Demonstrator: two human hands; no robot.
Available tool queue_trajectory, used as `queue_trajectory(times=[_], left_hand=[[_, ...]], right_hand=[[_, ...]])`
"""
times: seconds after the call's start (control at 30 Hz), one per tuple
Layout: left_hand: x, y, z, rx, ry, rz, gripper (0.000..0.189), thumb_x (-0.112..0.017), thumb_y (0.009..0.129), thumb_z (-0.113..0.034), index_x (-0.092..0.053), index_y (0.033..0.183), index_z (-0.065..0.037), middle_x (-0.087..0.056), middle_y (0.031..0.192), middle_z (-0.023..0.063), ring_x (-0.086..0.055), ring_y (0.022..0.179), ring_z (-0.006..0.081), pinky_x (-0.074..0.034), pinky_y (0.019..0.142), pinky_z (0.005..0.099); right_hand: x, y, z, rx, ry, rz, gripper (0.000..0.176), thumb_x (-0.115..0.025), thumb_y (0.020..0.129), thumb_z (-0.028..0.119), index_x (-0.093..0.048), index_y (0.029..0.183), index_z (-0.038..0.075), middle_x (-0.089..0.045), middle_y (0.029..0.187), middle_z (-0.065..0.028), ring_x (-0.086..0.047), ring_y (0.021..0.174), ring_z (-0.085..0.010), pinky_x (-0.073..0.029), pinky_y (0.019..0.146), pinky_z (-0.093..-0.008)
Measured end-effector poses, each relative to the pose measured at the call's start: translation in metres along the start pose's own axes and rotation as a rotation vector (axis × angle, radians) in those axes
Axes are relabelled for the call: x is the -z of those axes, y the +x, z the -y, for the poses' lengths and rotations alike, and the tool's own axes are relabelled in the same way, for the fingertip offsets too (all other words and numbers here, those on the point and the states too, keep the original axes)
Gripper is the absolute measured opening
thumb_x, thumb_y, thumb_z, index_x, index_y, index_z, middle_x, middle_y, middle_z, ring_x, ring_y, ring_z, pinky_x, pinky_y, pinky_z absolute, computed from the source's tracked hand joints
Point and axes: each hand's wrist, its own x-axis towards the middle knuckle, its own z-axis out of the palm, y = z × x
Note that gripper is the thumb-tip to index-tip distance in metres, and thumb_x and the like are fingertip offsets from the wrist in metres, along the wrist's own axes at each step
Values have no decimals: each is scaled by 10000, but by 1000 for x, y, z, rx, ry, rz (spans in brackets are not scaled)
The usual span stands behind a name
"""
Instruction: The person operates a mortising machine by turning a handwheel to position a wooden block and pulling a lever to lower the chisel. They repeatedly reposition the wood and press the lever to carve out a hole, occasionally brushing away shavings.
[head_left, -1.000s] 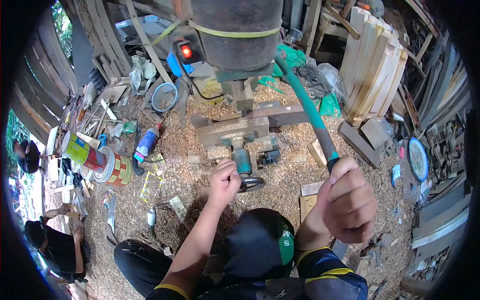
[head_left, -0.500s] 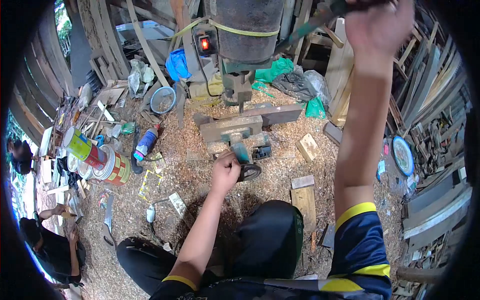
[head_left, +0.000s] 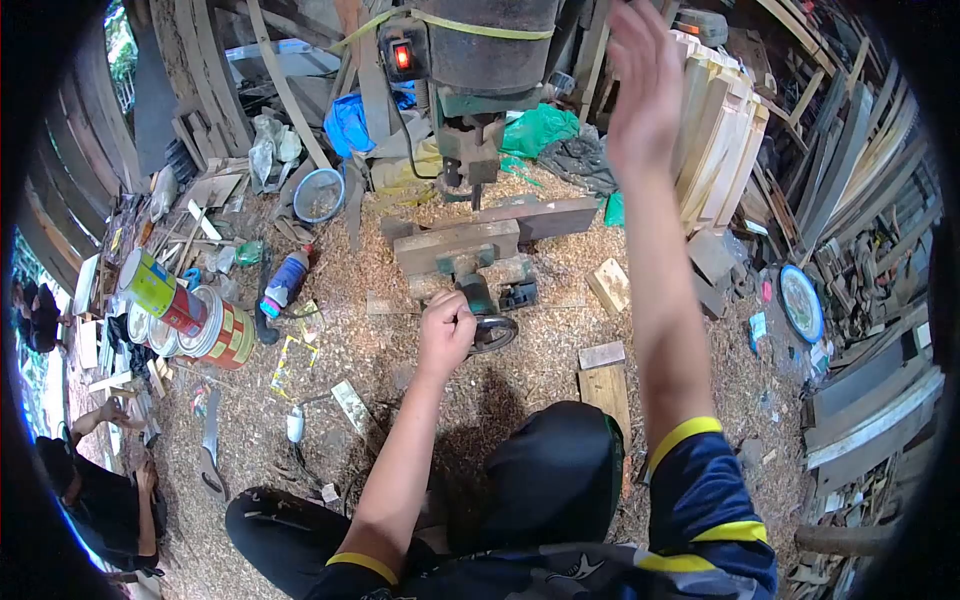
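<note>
My left hand (head_left: 446,330) is closed in a fist at the rim of a dark handwheel (head_left: 493,334), seemingly round its crank handle, which the fingers hide. Above that wheel, a vise (head_left: 470,283) holds a wooden block (head_left: 457,247) upright on edge. The bit (head_left: 476,194) of a drilling or mortising machine (head_left: 487,50) hangs just over the wood, apart from it. High at the right of the machine, my right hand (head_left: 640,95) is raised with its fingers stretched out, the tips close to the top edge of view. No lever shows in it.
Wood shavings cover the ground. Stacked paint buckets (head_left: 215,330), a bottle (head_left: 287,282) and a handsaw (head_left: 211,445) lie to the left, where another person (head_left: 100,500) sits. Stacked pale timber (head_left: 722,140) and a loose block (head_left: 608,286) are at the right.
My right hand has let go of the machine's lever and moved left, its fingers now stretched. The bit stands in nearly the same place. My left hand stays at the handwheel.
</note>
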Motion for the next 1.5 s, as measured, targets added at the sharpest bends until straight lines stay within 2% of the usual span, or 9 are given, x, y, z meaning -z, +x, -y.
queue_trajectory(times=[0.03,0.17,0.23,0.3,0.4,0.5,0.73,1.03,1.5], left_hand=[[0,0,0,2,1,12,159,-554,821,-35,-444,732,38,-467,719,173,-477,706,342,-421,683,426],[0,0,3,7,3,26,156,-558,841,-36,-462,741,38,-471,725,173,-483,715,346,-426,693,421],[0,0,1,8,-4,21,154,-561,853,-39,-477,750,38,-478,728,171,-487,719,346,-429,698,417],[2,1,-1,4,-7,20,153,-565,866,-43,-491,759,38,-485,731,169,-491,723,345,-431,703,413],[6,-1,-8,-40,82,41,134,-582,895,-54,-532,799,24,-534,785,153,-510,779,331,-433,742,413],[8,-15,-7,-42,250,-42,141,-573,957,-117,-566,882,3,-579,884,149,-531,869,326,-431,812,427],[9,-48,17,52,206,-327,350,-343,1082,-316,-454,948,-12,-487,960,130,-482,915,259,-414,886,401],[27,-58,35,48,367,-244,394,-321,1061,-325,-443,867,-4,-451,867,183,-429,805,354,-359,771,457],[22,-60,16,-16,298,-254,390,-349,1037,-302,-436,819,9,-429,818,181,-414,765,354,-353,736,449]], right_hand=[[21,-34,-6,-15,-13,36,454,-451,1094,357,-555,1358,2,-642,1340,-153,-593,1282,-275,-404,1146,-417],[70,-190,-13,-237,-367,101,439,-399,1086,357,-641,1068,-9,-647,1008,-113,-603,971,-212,-471,922,-379],[90,-256,-25,-392,-362,180,295,-480,1053,243,-657,1046,8,-665,1006,-96,-611,951,-196,-486,849,-360],[90,-291,-17,-553,-283,252,233,-523,1033,195,-660,1041,7,-662,986,-101,-614,947,-212,-487,850,-373],[84,-314,-5,-434,-351,458,240,-571,1042,225,-648,1047,-2,-644,984,-110,-611,937,-244,-481,859,-380],[81,-343,-6,-525,-345,457,299,-591,1054,281,-632,1080,-14,-626,1007,-123,-609,952,-277,-476,876,-378],[86,-361,-10,-686,-262,467,317,-530,1102,316,-578,1189,15,-597,970,-113,-596,911,-242,-480,855,-379],[84,-355,-11,-644,-282,485,360,-511,1107,382,-602,1125,34,-627,861,-65,-598,836,-221,-478,807,-368],[82,-357,-9,-690,-234,463,388,-509,1104,416,-598,1138,40,-632,847,-58,-606,830,-212,-484,817,-377]])
